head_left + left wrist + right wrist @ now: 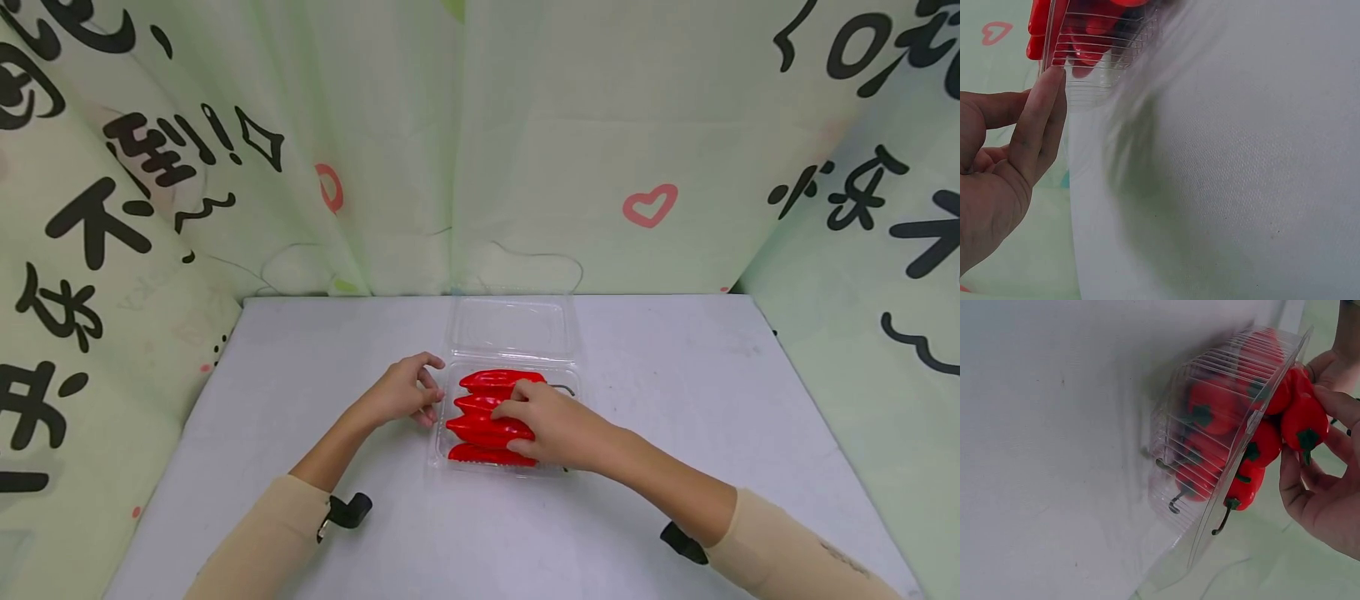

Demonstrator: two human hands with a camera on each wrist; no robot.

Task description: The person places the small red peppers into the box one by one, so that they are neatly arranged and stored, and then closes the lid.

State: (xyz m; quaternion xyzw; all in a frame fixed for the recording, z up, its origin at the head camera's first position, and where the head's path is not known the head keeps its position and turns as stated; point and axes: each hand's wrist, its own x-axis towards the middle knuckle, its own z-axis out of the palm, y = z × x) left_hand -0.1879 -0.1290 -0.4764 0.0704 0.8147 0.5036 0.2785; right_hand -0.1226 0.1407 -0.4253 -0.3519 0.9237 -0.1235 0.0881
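Red peppers (498, 380) with green caps and dark stems fill a clear plastic clamshell box (1200, 534) on the table, several side by side and more beneath. My right hand (558, 425) reaches over the box from the right. In the right wrist view, its thumb and fingers hold a topmost red pepper (1304, 422) on both sides, just above the rim. My left hand (405, 390) is at the box's left edge. Its extended fingertips (1054, 78) touch the rim in the left wrist view, with the other fingers loosely bent.
The box's transparent lid (513, 327) lies opened back toward the far table edge. A white cloth covers the table (675, 375). Pale green curtains (540, 150) with black lettering and red hearts enclose the back and both sides.
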